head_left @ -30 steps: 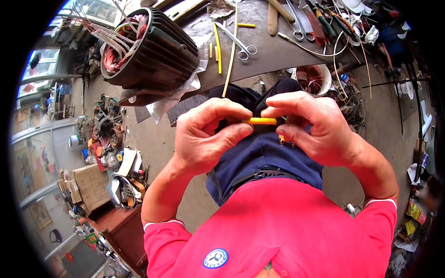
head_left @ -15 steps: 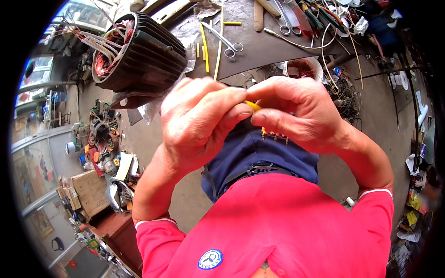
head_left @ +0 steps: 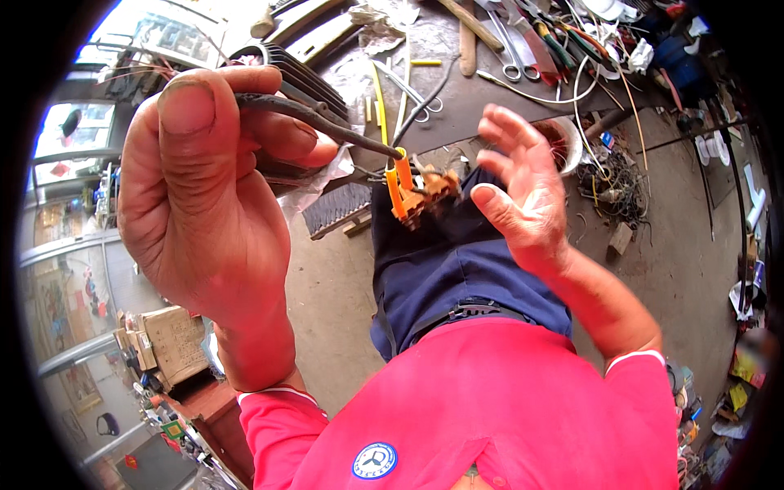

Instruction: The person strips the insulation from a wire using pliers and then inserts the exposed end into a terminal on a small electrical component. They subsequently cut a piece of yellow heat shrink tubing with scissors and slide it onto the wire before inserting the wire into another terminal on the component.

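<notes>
My left hand [head_left: 204, 188], raised close at the left, pinches black wires [head_left: 339, 129] between thumb and fingers. From these wires hangs an orange terminal block [head_left: 433, 194], somewhat blurred, above my dark blue trousers. Yellow-orange sleeves [head_left: 403, 173] cover the wires where they meet the block. Another dark wire [head_left: 433, 94] curves up from there across the bench. My right hand [head_left: 527, 196] is to the right of the block, apart from it, fingers spread and holding nothing.
On the bench [head_left: 457, 106] lie scissors [head_left: 415, 96], yellow tubing [head_left: 380, 102], and pliers [head_left: 559, 53] among other tools. A finned motor housing [head_left: 298, 73] stands behind my left hand. Past my right hand are a white bucket [head_left: 572, 147] and a tangle of wire [head_left: 612, 192].
My hands have moved apart from a yellow piece pinched between them. The left has risen leftward with the black wires, drawing the terminal block into view; the right has opened.
</notes>
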### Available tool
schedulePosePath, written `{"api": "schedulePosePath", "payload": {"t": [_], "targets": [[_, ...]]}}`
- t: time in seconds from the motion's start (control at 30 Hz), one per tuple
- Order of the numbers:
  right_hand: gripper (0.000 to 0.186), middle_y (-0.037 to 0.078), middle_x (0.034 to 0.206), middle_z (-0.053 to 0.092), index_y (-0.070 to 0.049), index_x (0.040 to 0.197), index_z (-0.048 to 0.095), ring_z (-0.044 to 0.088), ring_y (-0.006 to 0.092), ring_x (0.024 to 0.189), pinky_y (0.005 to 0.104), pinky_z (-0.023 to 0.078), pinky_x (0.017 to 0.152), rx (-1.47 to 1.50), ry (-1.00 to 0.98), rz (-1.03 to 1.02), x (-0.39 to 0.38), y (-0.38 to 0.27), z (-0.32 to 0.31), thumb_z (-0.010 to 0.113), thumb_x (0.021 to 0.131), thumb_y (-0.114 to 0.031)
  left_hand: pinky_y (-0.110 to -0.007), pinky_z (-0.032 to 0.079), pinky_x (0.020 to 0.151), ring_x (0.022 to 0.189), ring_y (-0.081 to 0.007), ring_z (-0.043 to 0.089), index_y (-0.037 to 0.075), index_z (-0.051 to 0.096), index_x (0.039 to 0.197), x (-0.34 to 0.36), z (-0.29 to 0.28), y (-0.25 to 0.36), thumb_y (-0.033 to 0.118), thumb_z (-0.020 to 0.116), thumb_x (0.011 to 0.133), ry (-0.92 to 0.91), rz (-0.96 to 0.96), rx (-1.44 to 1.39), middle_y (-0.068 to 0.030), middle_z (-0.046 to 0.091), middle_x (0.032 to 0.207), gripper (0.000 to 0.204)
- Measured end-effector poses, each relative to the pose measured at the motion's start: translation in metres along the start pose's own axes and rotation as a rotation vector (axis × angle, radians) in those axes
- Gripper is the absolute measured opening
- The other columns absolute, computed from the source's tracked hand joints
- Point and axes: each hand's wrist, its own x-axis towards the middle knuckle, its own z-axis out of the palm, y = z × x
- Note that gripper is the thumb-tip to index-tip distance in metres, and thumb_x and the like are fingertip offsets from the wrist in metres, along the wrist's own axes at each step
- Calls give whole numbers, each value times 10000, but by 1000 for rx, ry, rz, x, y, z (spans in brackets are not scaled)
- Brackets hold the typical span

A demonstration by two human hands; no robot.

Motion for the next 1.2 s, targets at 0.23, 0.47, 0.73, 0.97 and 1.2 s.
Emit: {"api": "schedulePosePath", "payload": {"t": [0.23, 0.47, 0.73, 0.97, 1.2], "targets": [[809, 146, 1453, 504, -74, 1553, 291, 496, 244, 1340, 418, 445, 1073, 1074, -272, 502, -19, 24, 46, 763, 913, -222, -392, 637, 679, 732, -225, 725, -69, 668, 1108, -1, 3, 5, 263, 542, 1063, 87, -75, -50, -155, 732, 864, 357], [795, 97, 1367, 560, -78, 1521, 370, 567, 154, 1223, 327, 463, 1054, 512, -374, 243, 3, 5, 53, 806, 856, -57, -397, 629, 697, 673, -242, 713, -62, 651, 1090, -10, -4, 14, 273, 543, 1065, 285, -132, -65, -132, 716, 793, 352], [273, 67, 973, 721, 3, 1188, 670, 680, 107, 819, 258, 568, 722, 454, -218, 406, 15, -17, 7, 735, 930, -57, -314, 584, 701, 684, -200, 695, -23, 678, 1007, -47, -63, -5, 174, 649, 1008, 264, -241, 292, -108, 689, 785, 200], [329, 64, 850, 717, 67, 1144, 644, 680, 95, 697, 233, 533, 579, -118, -398, 667, 22, -52, -25, 770, 918, -136, -399, 500, 907, 1032, -301, 637, 25, 708, 1056, -90, -15, -38, 7, 758, 798, -381, 46, 991, -111, 669, 1071, 264], [252, 48, 820, 692, 31, 1105, 644, 687, 111, 659, 241, 513, 548, -260, -460, 748, 16, -61, -20, 757, 915, -89, -434, 470, 765, 853, -311, 602, 32, 665, 1008, -106, 10, -67, 110, 749, 844, -838, -231, 608, -103, 628, 890, 201]]}}
